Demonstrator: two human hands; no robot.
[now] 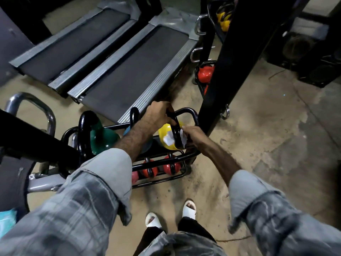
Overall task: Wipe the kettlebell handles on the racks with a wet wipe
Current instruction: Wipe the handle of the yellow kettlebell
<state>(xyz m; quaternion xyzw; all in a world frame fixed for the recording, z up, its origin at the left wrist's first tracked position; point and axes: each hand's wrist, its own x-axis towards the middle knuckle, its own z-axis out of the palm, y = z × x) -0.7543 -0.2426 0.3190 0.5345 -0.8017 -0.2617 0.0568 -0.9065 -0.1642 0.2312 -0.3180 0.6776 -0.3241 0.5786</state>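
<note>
A yellow kettlebell (pixel 167 132) with a black handle (pixel 176 137) sits on the top shelf of a low black rack (pixel 191 115). My left hand (pixel 158 115) grips the top of that handle. My right hand (pixel 193 134) holds a white wet wipe (pixel 183 138) wrapped around the handle's lower side. A green kettlebell (pixel 101 139) stands at the rack's left end, and a blue one (pixel 126 131) shows partly behind my left forearm. Red kettlebells (pixel 170 167) line the lower shelf.
Two treadmills (pixel 129 61) lie beyond the rack. A thick black post (pixel 230 61) rises to the right, with another rack holding red (pixel 204 72) and yellow (pixel 224 19) kettlebells behind it. A chrome-framed bench (pixel 29 108) is at left. My white sandals (pixel 189 209) stand on bare concrete.
</note>
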